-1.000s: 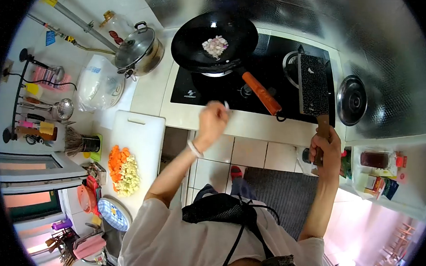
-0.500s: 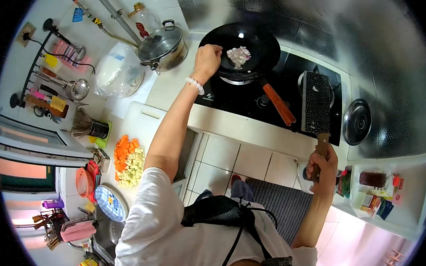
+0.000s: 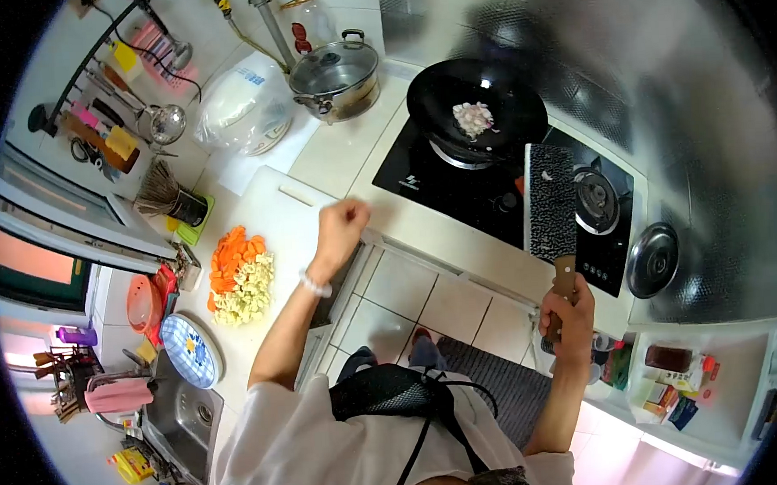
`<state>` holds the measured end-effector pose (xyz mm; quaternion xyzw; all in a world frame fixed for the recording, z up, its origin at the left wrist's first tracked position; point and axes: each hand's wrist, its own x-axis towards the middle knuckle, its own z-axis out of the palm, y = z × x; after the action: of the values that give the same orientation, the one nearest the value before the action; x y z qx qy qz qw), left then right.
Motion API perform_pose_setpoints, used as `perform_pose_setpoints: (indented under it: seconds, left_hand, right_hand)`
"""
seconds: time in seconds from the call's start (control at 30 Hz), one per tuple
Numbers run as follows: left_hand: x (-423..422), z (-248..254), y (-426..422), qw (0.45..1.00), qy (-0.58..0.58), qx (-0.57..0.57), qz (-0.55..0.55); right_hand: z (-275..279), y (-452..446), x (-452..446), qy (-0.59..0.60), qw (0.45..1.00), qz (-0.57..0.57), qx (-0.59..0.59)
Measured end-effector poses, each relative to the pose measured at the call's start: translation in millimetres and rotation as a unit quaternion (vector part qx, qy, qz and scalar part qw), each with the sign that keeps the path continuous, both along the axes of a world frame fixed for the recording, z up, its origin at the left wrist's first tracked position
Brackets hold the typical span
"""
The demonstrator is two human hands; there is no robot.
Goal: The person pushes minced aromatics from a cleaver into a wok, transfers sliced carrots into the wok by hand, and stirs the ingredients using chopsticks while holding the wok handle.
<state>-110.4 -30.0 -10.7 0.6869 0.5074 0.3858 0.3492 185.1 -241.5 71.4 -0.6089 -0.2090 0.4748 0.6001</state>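
Left hand [image 3: 342,232] has come away from the wok [image 3: 515,117], now by the cutting board [image 3: 291,226], curled; can't tell if it holds anything. Right hand [image 3: 570,322] still grips the cleaver [image 3: 551,203]. Chopped pinkish pieces [image 3: 473,119] sit in the wok, untouched.

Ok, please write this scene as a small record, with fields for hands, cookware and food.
Left hand: curled, near the cutting board; no held item visible
Right hand: grips the cleaver by its handle
Wok: on the hob, holding chopped pale pieces
Cutting board: orange pieces touching pale green pieces
Pot: lid on, left of the wok
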Motion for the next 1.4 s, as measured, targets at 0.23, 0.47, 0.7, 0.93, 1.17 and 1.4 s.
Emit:
perform_pose_setpoints:
  seconds: [0.23, 0.47, 0.7, 0.93, 1.17, 1.4]
  left_hand:
    - [-119.3, -51.9, -91.2, 0.99, -0.032, -0.099, 0.091]
    - [-214.0, -63.7, -156.4, 0.972, -0.103, -0.121, 0.174]
    - [-300.6, -64.1, -194.8, 0.96, -0.058, -0.101, 0.254]
    - [-339.1, -62.5, -213.2, 0.943, -0.015, -0.059, 0.326]
    - [-341.3, -74.3, -193.5, 0.937, 0.189, 0.026, 0.291]
    - [-341.6, -94.9, -138.6, 0.932, 0.229, -0.003, 0.282]
  right_hand:
    - [-24.8, 9.9, -61.3, 0.007, 0.993, 0.11, -0.049]
    - [-61.8, 30.5, -161.9, 0.014, 0.965, 0.245, -0.094]
    - [-73.3, 67.3, -243.4, 0.035, 0.942, 0.33, -0.051]
    - [-72.1, 104.1, -280.7, 0.011, 0.92, 0.391, 0.013]
    - [-123.6, 134.3, -281.2, -0.339, 0.81, 0.474, 0.059]
    - [-154.9, 157.1, -279.2, -0.561, 0.662, 0.474, 0.147]
